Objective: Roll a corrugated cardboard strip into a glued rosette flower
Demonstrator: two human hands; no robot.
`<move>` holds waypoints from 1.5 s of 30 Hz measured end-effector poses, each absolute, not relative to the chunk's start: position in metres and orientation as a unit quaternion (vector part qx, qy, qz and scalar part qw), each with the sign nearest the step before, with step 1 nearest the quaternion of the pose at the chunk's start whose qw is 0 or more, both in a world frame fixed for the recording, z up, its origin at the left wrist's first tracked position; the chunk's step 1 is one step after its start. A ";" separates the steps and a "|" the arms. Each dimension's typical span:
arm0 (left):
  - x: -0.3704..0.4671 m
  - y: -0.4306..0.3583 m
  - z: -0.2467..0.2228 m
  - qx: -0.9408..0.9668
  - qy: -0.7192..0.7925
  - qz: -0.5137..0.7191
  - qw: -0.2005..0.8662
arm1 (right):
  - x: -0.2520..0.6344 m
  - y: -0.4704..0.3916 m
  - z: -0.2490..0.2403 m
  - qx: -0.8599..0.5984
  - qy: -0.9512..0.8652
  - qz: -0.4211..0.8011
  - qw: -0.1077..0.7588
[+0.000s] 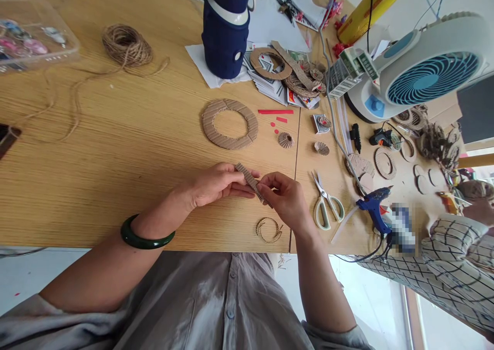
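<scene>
A narrow strip of corrugated cardboard (247, 176) slants between my two hands above the table's front part. My left hand (219, 185) grips its upper end, thumb on top and fingers beneath. At the lower end, my right hand (283, 193) pinches the strip between thumb and fingers. Beyond them lies a flat corrugated cardboard ring (230, 143). Two small pleated cardboard rosettes, one nearer (286, 140) and one farther right (321, 148), sit past my right hand. Close to the table edge is a small coil of twisted cord (269, 230).
White-handled scissors (327, 203) and a blue glue gun (375, 208) lie to the right. A fan (428, 77) stands behind them. At the back is a dark blue jug (226, 36). A twine ball (127, 45) and a clear plastic box (71, 49) are left. Someone in a checked sleeve (450, 237) sits at right.
</scene>
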State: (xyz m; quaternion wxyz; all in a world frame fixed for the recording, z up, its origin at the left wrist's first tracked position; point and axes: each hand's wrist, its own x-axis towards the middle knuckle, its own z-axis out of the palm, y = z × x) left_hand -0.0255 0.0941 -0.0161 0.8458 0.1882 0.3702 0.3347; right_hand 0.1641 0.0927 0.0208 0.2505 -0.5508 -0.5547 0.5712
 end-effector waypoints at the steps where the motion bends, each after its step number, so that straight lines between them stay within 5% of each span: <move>1: -0.025 0.094 -0.016 0.185 0.371 0.333 0.847 | 0.164 0.093 0.021 -0.551 -0.554 0.571 0.252; 14: -0.029 0.096 -0.020 0.190 0.345 0.344 0.852 | 0.174 0.089 0.014 -0.595 -0.550 0.508 0.292; 28: -0.033 0.098 -0.017 0.210 0.358 0.363 0.834 | 0.186 0.077 0.005 -0.551 -0.426 0.656 0.291; 45: -0.031 0.096 -0.015 0.212 0.343 0.359 0.842 | 0.188 0.070 0.001 -0.567 -0.422 0.634 0.314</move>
